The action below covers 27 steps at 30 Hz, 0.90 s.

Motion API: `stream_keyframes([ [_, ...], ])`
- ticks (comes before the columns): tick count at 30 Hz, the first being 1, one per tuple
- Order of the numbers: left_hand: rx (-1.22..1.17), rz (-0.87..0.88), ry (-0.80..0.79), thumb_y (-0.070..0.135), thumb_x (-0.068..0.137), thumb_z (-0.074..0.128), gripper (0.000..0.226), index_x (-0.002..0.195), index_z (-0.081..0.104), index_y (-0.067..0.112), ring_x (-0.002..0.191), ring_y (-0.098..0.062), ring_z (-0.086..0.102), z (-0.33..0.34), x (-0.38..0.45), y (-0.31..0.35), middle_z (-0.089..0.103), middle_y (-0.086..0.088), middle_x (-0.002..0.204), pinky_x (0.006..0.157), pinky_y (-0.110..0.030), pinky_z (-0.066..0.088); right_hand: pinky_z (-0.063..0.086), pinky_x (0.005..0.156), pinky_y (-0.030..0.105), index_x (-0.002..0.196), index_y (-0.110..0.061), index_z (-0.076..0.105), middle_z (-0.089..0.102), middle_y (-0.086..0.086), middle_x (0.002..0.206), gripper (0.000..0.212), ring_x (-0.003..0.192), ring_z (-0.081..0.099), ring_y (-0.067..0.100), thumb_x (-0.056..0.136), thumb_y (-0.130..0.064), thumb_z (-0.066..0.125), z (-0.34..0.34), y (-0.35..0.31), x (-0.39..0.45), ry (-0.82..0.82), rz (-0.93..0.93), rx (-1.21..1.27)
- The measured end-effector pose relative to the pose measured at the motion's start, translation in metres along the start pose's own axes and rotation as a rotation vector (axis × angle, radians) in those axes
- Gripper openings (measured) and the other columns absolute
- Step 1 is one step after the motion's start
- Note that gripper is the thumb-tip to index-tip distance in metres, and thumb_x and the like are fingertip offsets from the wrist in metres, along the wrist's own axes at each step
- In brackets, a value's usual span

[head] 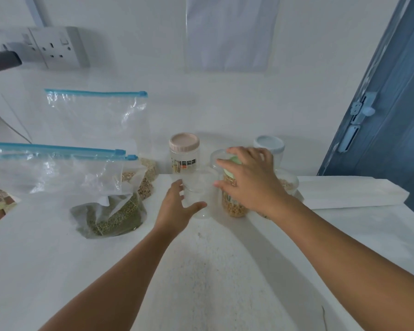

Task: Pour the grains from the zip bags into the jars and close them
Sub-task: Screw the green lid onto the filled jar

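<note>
An empty clear jar [197, 194] is stood near the far edge of the white desk [58, 259] and is grasped by the left hand [177, 207], the thumb curled round its near side and the fingers round its left wall. Just to its right, a jar of yellowish grains [233, 206] is covered by the right hand [251, 180], whose fingers are curled over a pale green lid [233, 161]; whether the lid is seated on the jar cannot be told. Behind the empty jar, a clear jar with a pink lid [184, 152] is stood upright against the wall. A jar with a white lid [269, 146] is seen at the far right, and another jar holding pale grains [288, 182] is partly hidden behind the right wrist. Toward the left edge of the desk, a zip bag of green grains [110, 216] is slumped, a zip bag of brownish grains [146, 177] lies behind it, and an empty zip bag [93, 115] is propped against the wall
</note>
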<state>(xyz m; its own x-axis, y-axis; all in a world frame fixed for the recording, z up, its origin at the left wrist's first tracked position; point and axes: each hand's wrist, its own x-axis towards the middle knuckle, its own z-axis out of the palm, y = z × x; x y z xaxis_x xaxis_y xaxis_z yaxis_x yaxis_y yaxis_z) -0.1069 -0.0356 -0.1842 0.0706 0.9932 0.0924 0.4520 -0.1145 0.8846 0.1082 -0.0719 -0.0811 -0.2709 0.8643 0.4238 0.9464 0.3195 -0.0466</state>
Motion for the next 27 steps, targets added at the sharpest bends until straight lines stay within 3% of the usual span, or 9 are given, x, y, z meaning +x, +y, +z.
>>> stream_keyframes([
  [4, 0.106, -0.015, -0.108, 0.036, 0.085, 0.085, 0.098, 0.161, 0.025, 0.024, 0.14, -0.022, 0.048, -0.009, 0.002, -0.015, 0.044, -0.004, 0.158, 0.114, -0.04, 0.043, 0.002, 0.122, 0.053, 0.14, -0.031, 0.061, 0.049, 0.001, 0.149, 0.051, 0.14, 0.043, 0.023, 0.1, -0.06, 0.049, 0.01, -0.034, 0.021, -0.18, -0.125, -0.086],
  [7, 0.159, -0.052, -0.091, 0.019, 0.095, 0.074, 0.083, 0.161, 0.025, 0.02, 0.139, -0.024, 0.048, -0.029, 0.006, -0.03, 0.043, -0.01, 0.156, 0.114, -0.04, 0.043, 0.025, 0.12, 0.05, 0.14, -0.022, 0.058, 0.051, 0.008, 0.146, 0.048, 0.135, 0.047, 0.029, 0.102, -0.05, 0.051, 0.024, -0.046, 0.034, -0.343, -0.179, -0.146],
  [9, 0.118, -0.075, -0.033, 0.017, 0.098, 0.068, 0.07, 0.158, 0.032, 0.018, 0.134, -0.025, 0.052, -0.042, 0.014, -0.033, 0.048, -0.009, 0.149, 0.11, -0.04, 0.046, 0.046, 0.097, 0.044, 0.139, -0.017, 0.055, 0.051, 0.009, 0.14, 0.044, 0.128, 0.052, 0.03, 0.102, -0.041, 0.055, 0.03, -0.049, 0.041, -0.422, -0.159, -0.117],
  [10, 0.081, -0.091, -0.004, 0.02, 0.099, 0.069, 0.066, 0.156, 0.035, 0.018, 0.132, -0.025, 0.053, -0.047, 0.019, -0.032, 0.051, -0.008, 0.145, 0.108, -0.041, 0.047, 0.047, 0.084, 0.039, 0.14, -0.017, 0.052, 0.051, 0.008, 0.137, 0.044, 0.125, 0.054, 0.03, 0.101, -0.037, 0.057, 0.033, -0.05, 0.044, -0.446, -0.145, -0.104],
  [12, -0.006, -0.115, 0.045, 0.029, 0.098, 0.071, 0.065, 0.154, 0.039, 0.019, 0.13, -0.025, 0.055, -0.051, 0.032, -0.024, 0.053, -0.006, 0.142, 0.107, -0.044, 0.049, 0.041, 0.076, 0.035, 0.143, -0.017, 0.049, 0.052, 0.006, 0.137, 0.045, 0.122, 0.057, 0.029, 0.102, -0.033, 0.059, 0.038, -0.053, 0.048, -0.458, -0.125, -0.084],
  [15, -0.057, -0.101, 0.103, 0.04, 0.096, 0.072, 0.071, 0.155, 0.038, 0.019, 0.134, -0.025, 0.052, -0.05, 0.055, -0.008, 0.051, -0.005, 0.148, 0.112, -0.048, 0.046, 0.043, 0.079, 0.035, 0.142, -0.019, 0.052, 0.057, 0.005, 0.136, 0.042, 0.121, 0.059, 0.028, 0.102, -0.028, 0.06, 0.043, -0.053, 0.051, -0.428, -0.086, -0.033],
  [20, -0.231, -0.098, 0.075, 0.039, 0.087, 0.083, 0.091, 0.159, 0.03, 0.021, 0.14, -0.023, 0.043, -0.046, 0.097, 0.015, 0.041, -0.002, 0.157, 0.11, -0.037, 0.039, 0.05, 0.087, 0.041, 0.144, -0.021, 0.05, 0.057, 0.005, 0.137, 0.045, 0.123, 0.058, 0.03, 0.102, -0.027, 0.062, 0.049, -0.05, 0.048, -0.406, -0.049, -0.004],
  [24, -0.344, -0.095, -0.02, 0.027, 0.081, 0.09, 0.09, 0.154, 0.036, 0.023, 0.116, -0.008, 0.053, -0.038, 0.116, 0.014, 0.052, 0.02, 0.127, 0.09, -0.022, 0.047, 0.052, 0.092, 0.044, 0.151, -0.022, 0.045, 0.051, 0.005, 0.149, 0.05, 0.132, 0.054, 0.03, 0.103, -0.025, 0.06, 0.054, -0.052, 0.047, -0.403, -0.018, 0.009],
  [27, -0.398, -0.07, -0.041, 0.018, 0.078, 0.091, 0.092, 0.153, 0.037, 0.021, 0.115, -0.009, 0.06, -0.035, 0.125, 0.009, 0.057, 0.015, 0.123, 0.091, -0.027, 0.055, 0.053, 0.097, 0.047, 0.153, -0.023, 0.043, 0.045, 0.006, 0.157, 0.053, 0.137, 0.051, 0.031, 0.103, -0.024, 0.06, 0.056, -0.053, 0.049, -0.409, 0.001, 0.01],
])
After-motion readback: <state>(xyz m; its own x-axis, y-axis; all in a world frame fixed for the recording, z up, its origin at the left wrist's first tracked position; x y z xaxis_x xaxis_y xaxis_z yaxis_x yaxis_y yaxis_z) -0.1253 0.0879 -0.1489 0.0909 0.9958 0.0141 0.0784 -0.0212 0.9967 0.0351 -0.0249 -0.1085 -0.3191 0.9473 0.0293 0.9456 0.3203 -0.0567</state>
